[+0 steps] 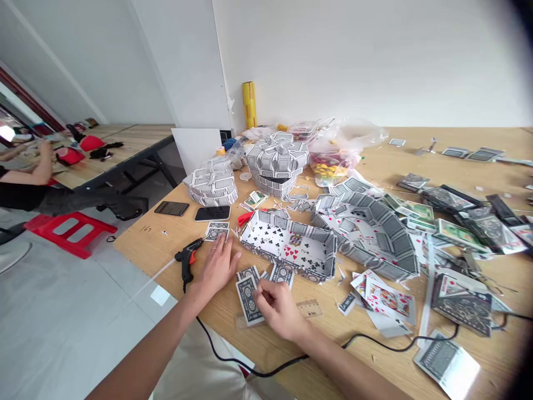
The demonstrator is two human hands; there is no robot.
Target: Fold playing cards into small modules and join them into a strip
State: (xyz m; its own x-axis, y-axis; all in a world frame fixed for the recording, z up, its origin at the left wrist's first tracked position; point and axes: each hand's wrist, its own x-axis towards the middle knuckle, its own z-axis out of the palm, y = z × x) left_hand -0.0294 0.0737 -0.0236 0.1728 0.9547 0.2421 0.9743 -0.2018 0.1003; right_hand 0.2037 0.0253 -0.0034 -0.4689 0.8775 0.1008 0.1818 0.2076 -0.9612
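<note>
The person's left hand (216, 265) lies palm-down on the wooden surface (145, 247), its fingers (219, 247) spread and reaching toward a small pile of playing cards (217, 230), close to an open-topped box built from playing cards (288, 245). The box's floor shows card faces with clubs and hearts. The right hand (277, 308) sits just beside a face-down playing card (248, 300), its fingers (263, 294) curled together at the card's right edge; whether they pinch it is hard to tell. Two more face-down cards (282, 274) lie between that hand and the box. A black hot glue gun (188, 261) with an orange trigger rests just left of the left hand, and its black cable (266, 369) runs along the front of the surface. A clear ruler (308, 308) lies just right of the right hand. Farther back are two smartphones (212, 213), a lidded card box (277, 164) and a large curved card structure (366, 233). At far left, a co-worker's arm (29, 175) reaches over another table, and a red stool (70, 228) stands on the floor.
</note>
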